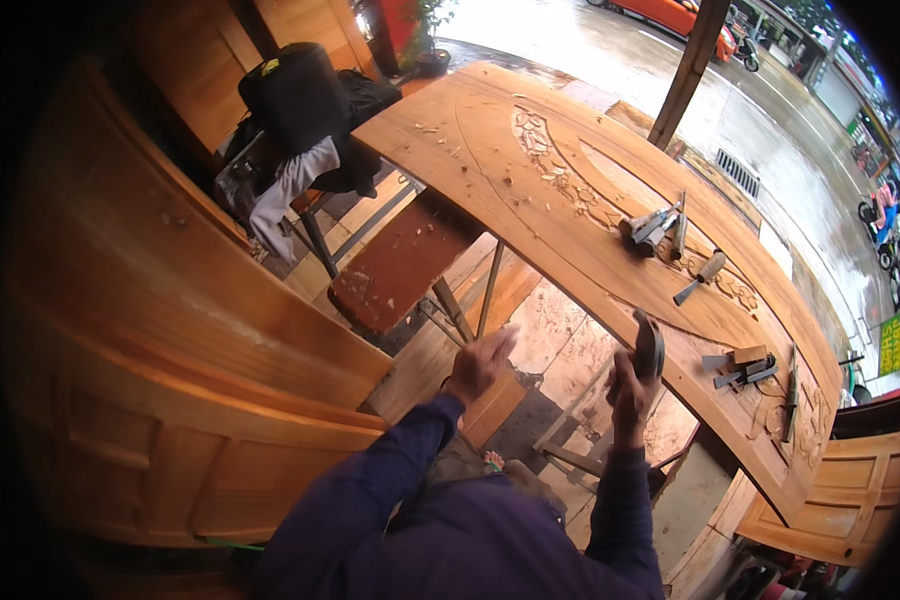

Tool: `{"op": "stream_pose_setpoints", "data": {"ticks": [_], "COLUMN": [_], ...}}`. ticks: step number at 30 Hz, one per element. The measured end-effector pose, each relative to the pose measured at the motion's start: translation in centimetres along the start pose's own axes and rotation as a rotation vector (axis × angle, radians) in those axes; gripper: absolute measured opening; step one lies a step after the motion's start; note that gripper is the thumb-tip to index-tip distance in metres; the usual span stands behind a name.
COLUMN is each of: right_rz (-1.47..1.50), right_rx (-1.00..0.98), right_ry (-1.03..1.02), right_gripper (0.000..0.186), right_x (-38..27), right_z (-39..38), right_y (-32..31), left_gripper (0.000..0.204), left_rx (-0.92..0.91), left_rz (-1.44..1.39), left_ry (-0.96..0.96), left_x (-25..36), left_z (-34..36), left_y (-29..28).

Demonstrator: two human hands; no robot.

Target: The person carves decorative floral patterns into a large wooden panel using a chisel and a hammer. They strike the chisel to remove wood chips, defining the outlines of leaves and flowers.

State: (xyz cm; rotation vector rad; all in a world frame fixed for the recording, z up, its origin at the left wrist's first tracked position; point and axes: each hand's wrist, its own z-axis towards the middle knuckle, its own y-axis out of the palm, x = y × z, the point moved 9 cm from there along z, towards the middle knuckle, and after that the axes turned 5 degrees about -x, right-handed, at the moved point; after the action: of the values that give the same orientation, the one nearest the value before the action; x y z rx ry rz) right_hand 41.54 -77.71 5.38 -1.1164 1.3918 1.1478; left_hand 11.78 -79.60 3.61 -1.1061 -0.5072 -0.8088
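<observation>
1. Several chisels point(652, 236) lie bundled on the carved wooden panel point(610, 275), nearer its far edge than its near one; a single chisel point(712, 265) rests just beside them.
2. The left hand point(482, 362) is off the near edge, fingers extended, its grip released.
3. The right hand point(630, 395), just beside the near edge, has its grip closed around a dark curved object point(650, 345), whose kind I cannot tell.
4. Toward the right end sit flat-bladed tools point(742, 375) and a wooden block point(750, 354).
</observation>
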Motion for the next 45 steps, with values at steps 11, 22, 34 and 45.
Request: {"op": "stream_pose_setpoints", "data": {"ticks": [11, 22, 34, 45], "right_rz": [-0.108, 0.063, -0.005, 0.090], "right_rx": [0.115, 0.302, 0.270, 0.068], "right_ry": [0.010, 0.111, 0.206, 0.348], "right_gripper": [0.014, 0.056, 0.045, 0.070], "right_x": [4.3, 6.0, 5.5, 8.0], "right_z": [14.0, 14.8, 15.9, 13.4], "right_y": [4.3, 2.2, 3.5, 3.5], "left_gripper": [0.068, 0.077, 0.063, 0.066], "left_rx": [-0.096, -0.538, -0.491, -0.672], "left_rz": [0.412, 0.469, 0.586, 0.130], "left_ry": [0.090, 0.717, 0.389, 0.155], "left_x": [-17.3, -12.8, -16.0, -3.3], "left_z": [37.1, 40.2, 47.0, 24.6], "left_y": [3.3, 16.0, 18.6, 13.3]}}
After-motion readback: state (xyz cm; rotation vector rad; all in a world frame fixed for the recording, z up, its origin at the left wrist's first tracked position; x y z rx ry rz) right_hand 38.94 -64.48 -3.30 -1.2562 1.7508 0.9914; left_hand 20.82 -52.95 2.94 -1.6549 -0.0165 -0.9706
